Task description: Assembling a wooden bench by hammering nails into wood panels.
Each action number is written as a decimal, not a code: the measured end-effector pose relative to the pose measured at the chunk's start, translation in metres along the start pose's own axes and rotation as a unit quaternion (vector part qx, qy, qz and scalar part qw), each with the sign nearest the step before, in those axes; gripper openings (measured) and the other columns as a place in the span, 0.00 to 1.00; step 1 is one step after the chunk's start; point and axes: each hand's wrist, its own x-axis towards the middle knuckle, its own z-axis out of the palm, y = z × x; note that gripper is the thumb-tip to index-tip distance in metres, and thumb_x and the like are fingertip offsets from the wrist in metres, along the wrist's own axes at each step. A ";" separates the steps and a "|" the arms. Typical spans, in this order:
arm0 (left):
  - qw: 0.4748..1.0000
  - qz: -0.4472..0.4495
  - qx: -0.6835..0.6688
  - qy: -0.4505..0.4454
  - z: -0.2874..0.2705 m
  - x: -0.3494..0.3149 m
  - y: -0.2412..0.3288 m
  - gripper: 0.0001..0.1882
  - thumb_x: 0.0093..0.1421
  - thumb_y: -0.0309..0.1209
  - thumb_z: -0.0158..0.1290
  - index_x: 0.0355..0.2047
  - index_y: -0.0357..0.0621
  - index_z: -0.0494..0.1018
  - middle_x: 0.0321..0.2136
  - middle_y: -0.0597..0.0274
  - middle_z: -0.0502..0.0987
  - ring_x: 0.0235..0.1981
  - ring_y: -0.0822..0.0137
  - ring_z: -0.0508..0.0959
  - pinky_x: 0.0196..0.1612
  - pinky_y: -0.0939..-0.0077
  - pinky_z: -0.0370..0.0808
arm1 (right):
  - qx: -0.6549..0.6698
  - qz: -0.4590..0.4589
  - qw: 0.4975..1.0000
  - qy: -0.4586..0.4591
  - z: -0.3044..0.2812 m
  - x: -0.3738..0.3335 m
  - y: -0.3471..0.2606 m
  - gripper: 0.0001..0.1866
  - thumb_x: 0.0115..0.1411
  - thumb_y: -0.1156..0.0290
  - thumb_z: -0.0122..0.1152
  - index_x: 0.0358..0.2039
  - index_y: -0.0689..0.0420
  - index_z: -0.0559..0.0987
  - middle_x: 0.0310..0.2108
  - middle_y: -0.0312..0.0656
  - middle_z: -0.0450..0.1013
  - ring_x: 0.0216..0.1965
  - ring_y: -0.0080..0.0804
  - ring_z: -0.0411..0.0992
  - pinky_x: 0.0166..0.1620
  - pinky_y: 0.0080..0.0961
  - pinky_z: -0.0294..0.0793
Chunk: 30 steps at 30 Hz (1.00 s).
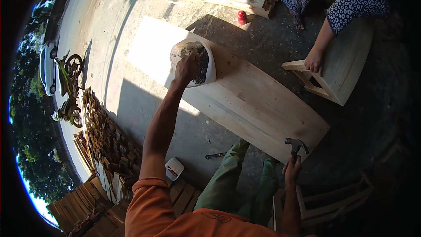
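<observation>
The left hand (pixel 186 68) dips, fingers hidden, into a white bag of nails (pixel 199 61) on the plank's (pixel 254 105) far end, while the right hand (pixel 291 169) grips a hammer (pixel 296 146) poised at its near corner.

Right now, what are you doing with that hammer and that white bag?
The left hand is reaching into an open white bag that seems full of small nails and sits on a long pale wooden board. The right hand holds a claw hammer upright by the board's near end. Across the board, another person's hand rests on a small wooden stool frame. A screwdriver lies on the concrete ground.
</observation>
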 end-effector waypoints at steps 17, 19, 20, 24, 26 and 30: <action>0.995 0.034 0.070 0.056 0.043 0.044 -0.020 0.15 0.62 0.36 0.45 0.44 0.42 0.70 0.38 0.42 0.78 0.42 0.41 0.77 0.45 0.51 0.72 | 0.059 0.063 0.993 0.077 0.012 -0.037 0.005 0.13 0.66 0.62 0.54 0.30 0.57 0.67 0.15 0.33 0.66 0.11 0.22 0.65 0.14 0.23 0.64; 0.997 -0.027 0.064 0.012 0.037 0.043 -0.022 0.15 0.61 0.38 0.48 0.44 0.43 0.71 0.39 0.43 0.79 0.43 0.42 0.77 0.46 0.52 0.72 | 0.095 0.062 0.990 0.088 0.003 -0.041 0.015 0.12 0.66 0.63 0.54 0.30 0.56 0.67 0.16 0.33 0.65 0.11 0.22 0.65 0.13 0.22 0.64; 0.997 -0.035 0.068 0.003 0.036 0.043 -0.027 0.15 0.58 0.37 0.51 0.44 0.44 0.72 0.38 0.48 0.80 0.42 0.45 0.78 0.47 0.55 0.73 | 0.092 0.055 0.989 0.098 -0.002 -0.040 0.023 0.12 0.65 0.64 0.54 0.30 0.56 0.67 0.16 0.32 0.65 0.11 0.21 0.65 0.13 0.22 0.64; 0.996 -0.029 0.060 0.054 0.023 0.037 -0.046 0.14 0.48 0.36 0.61 0.34 0.47 0.74 0.33 0.57 0.81 0.38 0.53 0.80 0.44 0.60 0.74 | 0.155 0.098 0.978 0.097 -0.010 -0.043 0.040 0.10 0.65 0.64 0.54 0.32 0.55 0.67 0.17 0.32 0.64 0.10 0.22 0.63 0.12 0.23 0.62; 0.992 -0.039 0.076 0.090 0.018 0.026 -0.034 0.13 0.49 0.35 0.60 0.35 0.47 0.74 0.33 0.57 0.80 0.37 0.54 0.80 0.43 0.60 0.74 | 0.185 0.106 0.972 0.099 -0.017 -0.048 0.061 0.09 0.65 0.64 0.54 0.33 0.55 0.67 0.17 0.32 0.64 0.10 0.22 0.63 0.12 0.23 0.62; 0.969 -0.025 -0.095 0.225 -0.014 -0.013 -0.001 0.10 0.53 0.24 0.61 0.35 0.41 0.72 0.32 0.58 0.80 0.35 0.62 0.81 0.38 0.67 0.80 | 0.216 0.108 0.966 0.095 -0.046 -0.048 0.084 0.10 0.64 0.66 0.56 0.32 0.56 0.68 0.17 0.31 0.62 0.10 0.20 0.62 0.12 0.22 0.61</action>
